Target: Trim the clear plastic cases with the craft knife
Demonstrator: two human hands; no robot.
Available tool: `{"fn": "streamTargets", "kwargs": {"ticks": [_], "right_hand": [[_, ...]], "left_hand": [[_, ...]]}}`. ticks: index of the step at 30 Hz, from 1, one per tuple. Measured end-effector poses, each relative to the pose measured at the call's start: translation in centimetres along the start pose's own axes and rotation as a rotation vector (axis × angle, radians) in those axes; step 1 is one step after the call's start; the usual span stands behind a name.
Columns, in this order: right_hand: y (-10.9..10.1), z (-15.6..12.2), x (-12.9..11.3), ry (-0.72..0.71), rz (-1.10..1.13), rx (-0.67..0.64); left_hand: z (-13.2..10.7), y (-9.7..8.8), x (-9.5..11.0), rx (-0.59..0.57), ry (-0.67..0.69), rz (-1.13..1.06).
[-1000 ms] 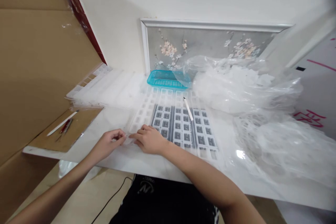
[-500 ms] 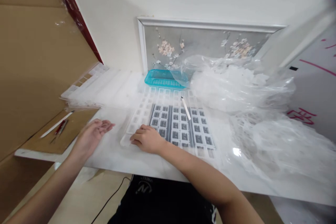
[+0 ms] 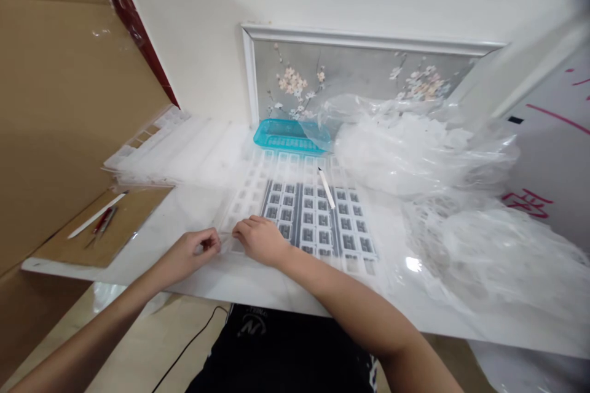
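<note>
A translucent plastic tray (image 3: 249,194) with rows of small rectangular cells lies flat on the table; several of its columns show dark pieces inside the cells. At its near left corner my left hand (image 3: 196,253) is closed, thumb and fingertips pinching thin clear plastic film (image 3: 224,242). Just right of it, my right hand (image 3: 262,242) has its fingers curled down on the same film at the tray's edge. A small gap separates the two hands. Across the tray's upper right part rests a slim white pen-like stick (image 3: 326,188) with a dark tip.
Behind the tray stands a turquoise plastic basket (image 3: 291,146). Stacked translucent trays (image 3: 179,150) lie at the left. On a cardboard piece (image 3: 124,239) are a white stick (image 3: 96,215) and a red-handled tool (image 3: 104,221). Clear bags of white material (image 3: 415,153) fill the right side.
My left hand has moved right and down to the tray's near left corner and closed its fingers on the film. My right hand has shifted only slightly.
</note>
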State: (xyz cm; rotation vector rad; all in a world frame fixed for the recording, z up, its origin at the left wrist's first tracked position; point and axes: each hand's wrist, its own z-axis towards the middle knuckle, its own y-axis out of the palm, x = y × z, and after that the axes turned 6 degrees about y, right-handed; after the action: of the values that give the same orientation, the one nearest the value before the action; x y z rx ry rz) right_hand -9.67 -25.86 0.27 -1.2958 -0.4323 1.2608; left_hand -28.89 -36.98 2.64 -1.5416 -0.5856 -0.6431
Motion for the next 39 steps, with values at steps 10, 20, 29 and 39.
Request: {"fn": "streamTargets", "kwargs": {"ticks": [10, 20, 29, 39], "right_hand": [[-5.8, -2.8, 2.9, 0.350, 0.172, -0.151], [-10.6, -0.2, 8.3, 0.324, 0.215, -0.244], [-11.0, 8.5, 19.7, 0.774, 0.084, -0.033], [-7.6, 10.1, 22.9, 0.812, -0.084, -0.058]], "left_hand": [[0.3, -0.2, -0.1, -0.035, -0.039, 0.011], [11.7, -3.5, 6.0, 0.092, 0.154, 0.157], [32.2, 1.5, 5.0, 0.192, 0.098, 0.077], [35.7, 4.1, -0.6, 0.209, 0.065, 0.009]]}}
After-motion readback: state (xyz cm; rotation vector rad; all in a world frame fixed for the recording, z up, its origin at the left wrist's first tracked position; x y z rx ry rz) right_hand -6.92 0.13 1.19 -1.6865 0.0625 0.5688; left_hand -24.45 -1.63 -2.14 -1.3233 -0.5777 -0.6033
